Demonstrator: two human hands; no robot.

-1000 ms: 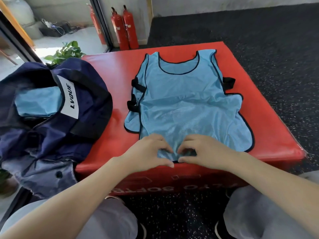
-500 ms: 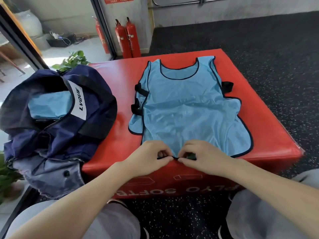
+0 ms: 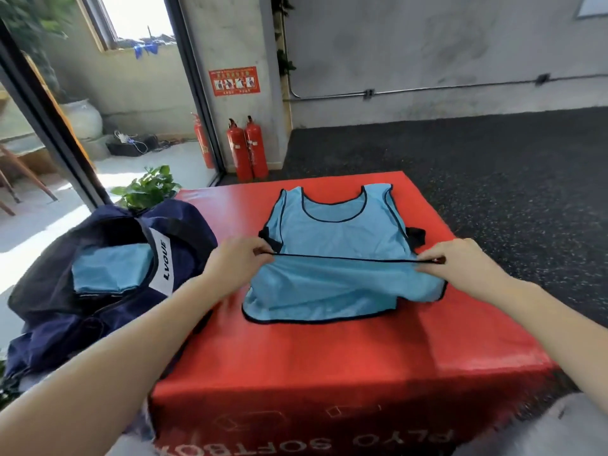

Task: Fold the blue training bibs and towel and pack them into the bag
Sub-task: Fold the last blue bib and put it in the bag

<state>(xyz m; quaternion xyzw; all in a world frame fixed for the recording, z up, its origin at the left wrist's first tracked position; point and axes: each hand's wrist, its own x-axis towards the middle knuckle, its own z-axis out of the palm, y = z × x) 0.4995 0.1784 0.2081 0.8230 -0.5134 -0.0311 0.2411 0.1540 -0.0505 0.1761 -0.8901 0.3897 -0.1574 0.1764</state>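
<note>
two hands are pinched on the hem of the blue bib (image 3: 335,235), left hand (image 3: 237,258) at 9 o'clock, right hand (image 3: 457,261) at 3. the first fold is judged under way; the taut black-trimmed hem should next be laid toward the neckline at 12. the light mesh bib is spread mid-desk (image 3: 329,350).

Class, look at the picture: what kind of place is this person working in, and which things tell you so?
Probably a gym or sports training room. Clues: the red soft plyo box used as a table, the dark speckled rubber floor, and the blue training bib being folded beside a navy sports bag.
</note>
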